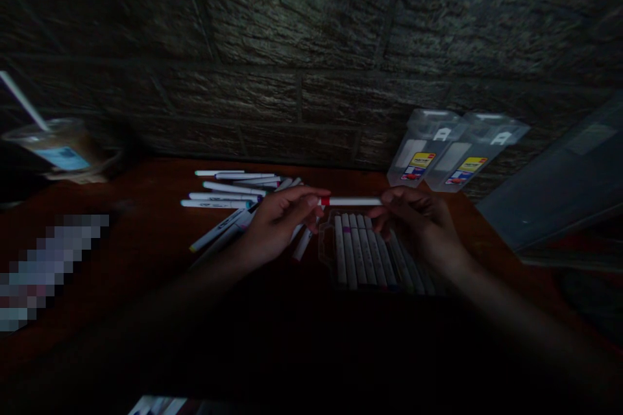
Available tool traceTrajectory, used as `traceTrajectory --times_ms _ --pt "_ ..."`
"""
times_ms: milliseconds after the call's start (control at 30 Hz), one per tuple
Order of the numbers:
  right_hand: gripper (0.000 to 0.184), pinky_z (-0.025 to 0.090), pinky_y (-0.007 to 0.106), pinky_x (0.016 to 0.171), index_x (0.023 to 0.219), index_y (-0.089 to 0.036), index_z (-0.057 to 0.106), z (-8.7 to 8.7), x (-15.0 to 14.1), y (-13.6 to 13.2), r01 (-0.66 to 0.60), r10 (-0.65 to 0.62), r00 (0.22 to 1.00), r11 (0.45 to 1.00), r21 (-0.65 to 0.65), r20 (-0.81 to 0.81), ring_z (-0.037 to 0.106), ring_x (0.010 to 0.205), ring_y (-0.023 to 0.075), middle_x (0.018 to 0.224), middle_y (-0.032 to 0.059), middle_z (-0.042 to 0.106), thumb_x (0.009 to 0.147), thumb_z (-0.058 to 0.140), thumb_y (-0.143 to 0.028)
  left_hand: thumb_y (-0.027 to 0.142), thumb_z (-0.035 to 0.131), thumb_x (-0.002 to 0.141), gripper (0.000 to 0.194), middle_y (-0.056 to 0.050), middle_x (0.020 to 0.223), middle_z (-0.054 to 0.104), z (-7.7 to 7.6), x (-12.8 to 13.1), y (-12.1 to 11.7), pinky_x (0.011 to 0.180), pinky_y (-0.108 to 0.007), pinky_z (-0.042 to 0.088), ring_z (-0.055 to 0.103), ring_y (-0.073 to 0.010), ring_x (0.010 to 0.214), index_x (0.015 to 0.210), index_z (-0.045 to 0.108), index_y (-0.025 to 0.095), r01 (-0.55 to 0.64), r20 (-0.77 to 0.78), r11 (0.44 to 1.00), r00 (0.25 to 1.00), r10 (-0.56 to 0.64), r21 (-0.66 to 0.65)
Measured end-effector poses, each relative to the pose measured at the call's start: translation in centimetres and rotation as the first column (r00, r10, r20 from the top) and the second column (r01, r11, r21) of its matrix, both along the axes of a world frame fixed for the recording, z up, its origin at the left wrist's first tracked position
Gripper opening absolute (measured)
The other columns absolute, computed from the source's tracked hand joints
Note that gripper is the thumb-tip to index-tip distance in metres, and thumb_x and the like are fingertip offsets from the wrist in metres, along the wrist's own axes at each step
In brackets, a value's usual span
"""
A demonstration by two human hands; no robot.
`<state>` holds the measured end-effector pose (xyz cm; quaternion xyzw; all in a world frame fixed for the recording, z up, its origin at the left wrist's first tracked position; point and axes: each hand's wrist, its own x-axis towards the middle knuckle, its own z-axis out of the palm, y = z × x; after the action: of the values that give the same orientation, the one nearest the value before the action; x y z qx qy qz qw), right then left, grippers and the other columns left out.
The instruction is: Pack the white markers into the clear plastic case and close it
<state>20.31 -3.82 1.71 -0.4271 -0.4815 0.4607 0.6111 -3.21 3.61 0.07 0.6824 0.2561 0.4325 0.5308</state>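
A white marker point(354, 201) with a red band near its left end is held level between both hands. My left hand point(285, 217) pinches the banded end, while my right hand point(418, 220) grips the other end. Below the right hand, several white markers point(360, 253) stand side by side in a clear case point(325, 243); one shows a purple band. The right hand hides part of that row. To the left, a loose pile of white markers point(224, 196) with coloured ends lies on the table, partly behind my left hand.
Two clear plastic boxes point(413, 149) with coloured labels stand at the back right against the brick wall point(253, 32). A drink cup point(68, 146) with a straw is at the far left on the wooden table point(141, 207). A translucent panel point(559, 162) leans at right.
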Motion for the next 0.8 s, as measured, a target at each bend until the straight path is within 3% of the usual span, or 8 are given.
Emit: traceTrajectory --times_ms 167,367,533,700,800 --pt "0.024 0.057 0.02 0.045 0.078 -0.018 0.077 -0.01 0.12 0.35 0.031 -0.036 0.996 0.997 -0.071 -0.078 0.072 0.053 0.0142 0.072 0.0059 0.081 0.078 0.089 -0.038 0.029 0.058 0.102 0.027 -0.006 0.086 0.077 0.19 -0.03 -0.32 0.064 -0.023 0.054 0.067 -0.0107 0.063 0.119 0.074 0.014 0.047 0.051 0.997 0.998 -0.043 -0.064" --pt "0.024 0.058 0.017 0.046 0.079 -0.017 0.077 0.06 0.58 0.76 0.064 -0.1 0.978 0.979 -0.192 -0.182 0.075 0.055 0.0153 0.068 0.006 0.08 0.072 0.092 -0.034 0.031 0.061 0.102 0.034 -0.013 0.1 0.08 -0.01 -0.19 -0.36 0.068 -0.026 0.056 0.07 -0.0137 0.071 0.128 0.071 0.012 0.203 0.142 0.963 0.973 -0.18 -0.176" --pt "0.02 0.059 0.018 0.048 0.079 -0.017 0.075 0.01 0.74 0.86 0.07 -0.118 0.973 0.97 -0.233 -0.197 0.075 0.056 0.015 0.072 0.0077 0.081 0.074 0.089 -0.03 0.03 0.06 0.102 0.037 -0.014 0.102 0.08 0.08 -0.23 -0.49 0.067 -0.026 0.057 0.069 -0.0131 0.069 0.133 0.068 0.011 0.166 0.055 0.978 0.986 -0.161 -0.128" --pt "0.021 0.055 0.02 0.046 0.076 -0.019 0.074 -0.42 0.59 0.79 0.064 -0.072 0.996 0.99 -0.126 -0.06 0.068 0.051 0.0118 0.068 0.0031 0.077 0.077 0.087 -0.035 0.029 0.061 0.101 0.032 -0.009 0.093 0.079 0.0 -0.11 -0.48 0.062 -0.024 0.056 0.069 -0.0123 0.066 0.126 0.072 0.013 0.085 -0.035 0.993 0.995 -0.089 -0.083" --pt "0.018 0.048 0.022 0.042 0.076 -0.021 0.076 -0.61 0.33 0.44 0.095 -0.087 0.979 0.995 -0.035 0.182 0.059 0.046 0.0101 0.063 -0.0013 0.071 0.075 0.089 -0.033 0.026 0.064 0.098 0.028 -0.005 0.084 0.077 -0.19 -0.06 -0.5 0.063 -0.022 0.057 0.069 -0.0112 0.066 0.121 0.074 0.014 0.071 -0.058 0.993 0.995 -0.077 -0.096"
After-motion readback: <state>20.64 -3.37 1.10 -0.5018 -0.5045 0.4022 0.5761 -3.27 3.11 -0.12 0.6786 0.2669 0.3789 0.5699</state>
